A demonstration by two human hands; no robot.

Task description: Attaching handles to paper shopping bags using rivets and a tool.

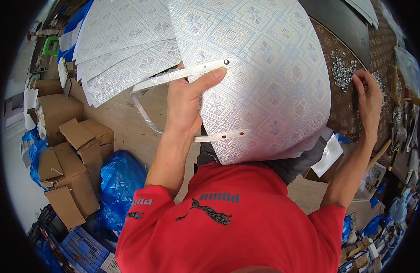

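My left hand [186,98] grips a curved white plastic strip [182,75] with a rivet at its tip, pressing it against a large silver-patterned sheet [264,82] that lies curved over my lap. A second white strip end [221,135] with two red dots shows below the hand. My right hand [368,93] reaches out to the right, its fingers pinched at a pile of small shiny metal rivets [343,70] on a brown patterned surface [342,109].
Several more silver-patterned sheets [123,41] fan out at the upper left. Cardboard boxes [69,159], a blue plastic bag [119,182] and a blue crate [80,248] stand on the floor at the left. Tools and small items clutter the right edge [401,132].
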